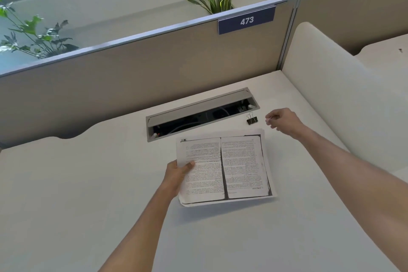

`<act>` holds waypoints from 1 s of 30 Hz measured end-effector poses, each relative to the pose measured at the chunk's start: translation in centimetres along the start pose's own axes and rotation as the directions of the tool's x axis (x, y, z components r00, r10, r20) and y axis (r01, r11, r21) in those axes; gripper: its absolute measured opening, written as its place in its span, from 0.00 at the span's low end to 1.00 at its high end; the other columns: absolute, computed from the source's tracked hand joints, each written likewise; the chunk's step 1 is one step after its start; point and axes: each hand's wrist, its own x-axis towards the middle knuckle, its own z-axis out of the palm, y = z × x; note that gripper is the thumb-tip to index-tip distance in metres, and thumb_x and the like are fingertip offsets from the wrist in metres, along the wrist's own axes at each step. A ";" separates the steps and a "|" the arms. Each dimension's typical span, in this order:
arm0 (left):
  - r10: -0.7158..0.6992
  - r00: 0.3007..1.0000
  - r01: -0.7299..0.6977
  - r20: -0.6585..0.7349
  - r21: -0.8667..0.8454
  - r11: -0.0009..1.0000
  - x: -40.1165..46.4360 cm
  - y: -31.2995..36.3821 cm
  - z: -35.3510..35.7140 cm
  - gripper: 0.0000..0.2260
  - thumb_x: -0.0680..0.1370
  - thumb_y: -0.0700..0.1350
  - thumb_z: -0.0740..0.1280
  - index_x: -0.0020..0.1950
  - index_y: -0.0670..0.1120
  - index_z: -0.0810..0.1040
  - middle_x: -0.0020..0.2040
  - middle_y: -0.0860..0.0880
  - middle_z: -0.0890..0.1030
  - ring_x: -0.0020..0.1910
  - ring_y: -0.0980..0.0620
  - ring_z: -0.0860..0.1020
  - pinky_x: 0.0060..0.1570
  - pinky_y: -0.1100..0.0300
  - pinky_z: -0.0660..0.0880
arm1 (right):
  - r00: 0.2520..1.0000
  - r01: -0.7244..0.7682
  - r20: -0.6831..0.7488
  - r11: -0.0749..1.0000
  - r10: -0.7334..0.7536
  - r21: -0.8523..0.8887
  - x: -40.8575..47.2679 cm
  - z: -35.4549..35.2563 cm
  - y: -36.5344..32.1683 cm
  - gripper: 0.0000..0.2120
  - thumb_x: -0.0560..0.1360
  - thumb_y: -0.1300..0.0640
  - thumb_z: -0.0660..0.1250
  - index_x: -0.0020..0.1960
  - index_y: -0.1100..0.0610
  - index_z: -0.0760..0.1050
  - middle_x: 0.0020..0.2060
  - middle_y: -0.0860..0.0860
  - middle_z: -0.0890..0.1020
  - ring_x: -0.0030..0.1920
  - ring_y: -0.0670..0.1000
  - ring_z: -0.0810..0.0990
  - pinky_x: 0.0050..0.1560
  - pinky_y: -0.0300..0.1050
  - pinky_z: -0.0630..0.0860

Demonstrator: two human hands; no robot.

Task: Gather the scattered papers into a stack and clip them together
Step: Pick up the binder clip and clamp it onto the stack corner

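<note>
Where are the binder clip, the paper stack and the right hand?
binder clip (pixel 252 120): head view, on its black body.
paper stack (pixel 240 168): head view, on the top printed sheet.
right hand (pixel 284 119): head view, on its back.

papers (pixel 225 168): sheet count unclear, print too small | left hand (pixel 176 174) fingers beneath: hidden

Beige cubicle partition (pixel 154 66) behind white desk (pixel 66 183)

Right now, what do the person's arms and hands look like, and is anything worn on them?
Both arms are bare up to the frame edge: no sleeves show. The left hand and right hand wear no gloves, and no watch, bracelet or ring is visible. No cables or markings.
</note>
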 end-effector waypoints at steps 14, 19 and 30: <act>-0.061 0.998 0.061 -0.008 0.060 0.996 6.1 0.8 4.3 0.09 0.74 0.38 0.73 0.53 0.41 0.82 0.49 0.44 0.87 0.47 0.45 0.86 0.41 0.54 0.83 | 0.968 0.219 0.216 0.862 -0.132 -0.458 11.1 1.4 -1.1 0.15 0.73 0.57 0.73 0.59 0.58 0.81 0.56 0.55 0.83 0.59 0.58 0.79 0.54 0.44 0.70; -0.085 0.996 0.085 -0.005 0.048 0.995 7.3 0.2 5.1 0.09 0.74 0.38 0.73 0.53 0.41 0.82 0.49 0.44 0.87 0.48 0.43 0.85 0.42 0.52 0.82 | 0.940 0.284 0.316 0.811 -0.131 -0.511 13.3 2.1 -1.6 0.14 0.72 0.57 0.74 0.57 0.58 0.81 0.52 0.54 0.84 0.54 0.57 0.79 0.51 0.43 0.72; -0.124 0.992 0.124 -0.011 0.047 0.991 8.0 -0.9 4.8 0.13 0.74 0.38 0.72 0.58 0.39 0.81 0.54 0.41 0.85 0.52 0.40 0.84 0.54 0.44 0.80 | 0.893 0.350 0.446 0.725 -0.066 -0.593 15.4 2.7 -2.4 0.10 0.69 0.59 0.77 0.33 0.52 0.77 0.34 0.47 0.79 0.43 0.53 0.77 0.42 0.43 0.69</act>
